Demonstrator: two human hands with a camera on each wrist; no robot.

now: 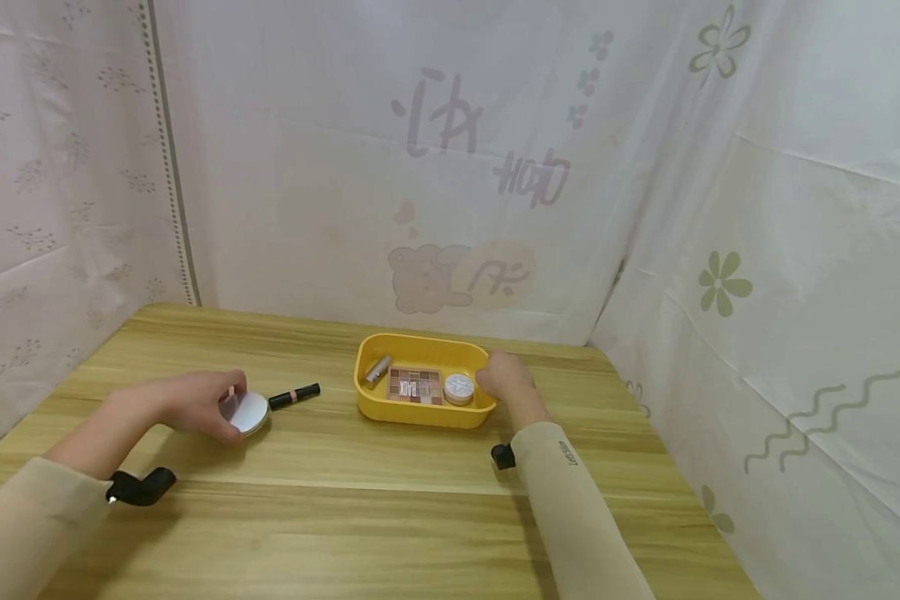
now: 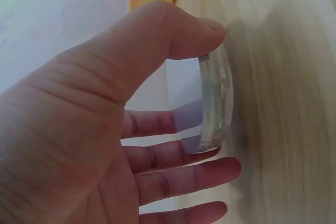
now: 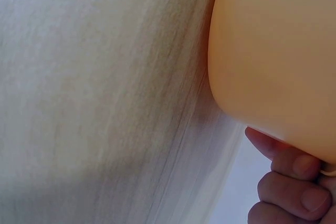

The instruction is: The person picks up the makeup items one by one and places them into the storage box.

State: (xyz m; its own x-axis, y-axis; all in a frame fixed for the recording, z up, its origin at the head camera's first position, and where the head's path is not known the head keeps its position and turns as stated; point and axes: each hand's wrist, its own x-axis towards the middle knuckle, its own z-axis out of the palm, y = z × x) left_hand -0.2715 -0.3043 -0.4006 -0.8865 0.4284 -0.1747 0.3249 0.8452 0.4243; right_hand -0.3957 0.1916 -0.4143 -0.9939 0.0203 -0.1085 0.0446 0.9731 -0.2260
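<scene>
My left hand (image 1: 198, 406) grips a round silver-white compact (image 1: 246, 413) at the left of the table, thumb on one side and fingers on the other. The left wrist view shows the compact (image 2: 211, 103) tilted on edge between thumb and fingers. A dark tube with a pink band (image 1: 294, 396) lies just right of it. My right hand (image 1: 506, 377) holds the right end of a yellow basket (image 1: 420, 412); in the right wrist view, curled fingers (image 3: 294, 198) are against the basket's wall (image 3: 273, 51). Inside are a palette (image 1: 414, 386), a small silvery tube (image 1: 378, 369) and a round white case (image 1: 458, 388).
The wooden table (image 1: 330, 517) reaches back to a patterned white curtain (image 1: 307, 167), with more curtain at the left and right sides. A black wrist mount (image 1: 142, 487) sits at my left cuff and another (image 1: 503, 456) at my right cuff.
</scene>
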